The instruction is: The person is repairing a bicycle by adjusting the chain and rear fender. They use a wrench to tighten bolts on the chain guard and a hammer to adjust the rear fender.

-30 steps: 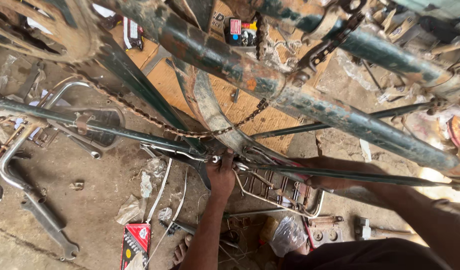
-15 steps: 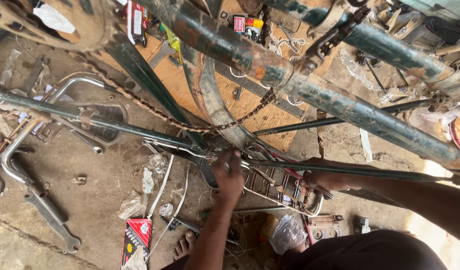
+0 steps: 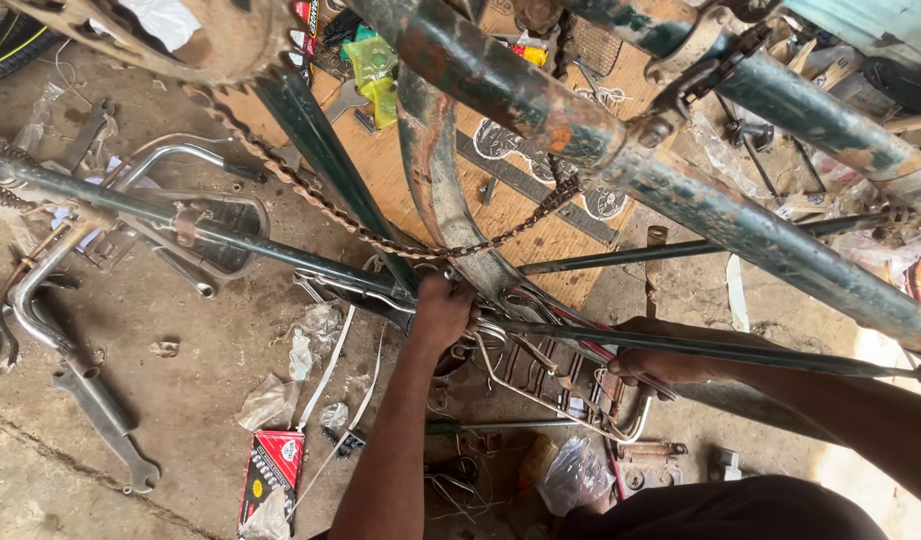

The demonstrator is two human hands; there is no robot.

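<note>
Both hands, left [image 3: 443,318] and right [image 3: 671,362], grip bicycle frame [image 3: 621,150] stays above a littered concrete floor [image 3: 181,350].

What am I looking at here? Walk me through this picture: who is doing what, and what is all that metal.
The picture comes from a camera worn on a person's head, looking down at their own two bare hands. In front of them is an old green bicycle frame, rusty in spots, with its chain hanging slack. The left hand grips the spot where thin frame bars meet near the curved mudguard. The right hand rests on a thin dark rod, just above a wire carrier rack. Below is a dirty concrete floor with a wrench, a small red box, scraps of plastic, and a wooden board holding small parts.
</note>
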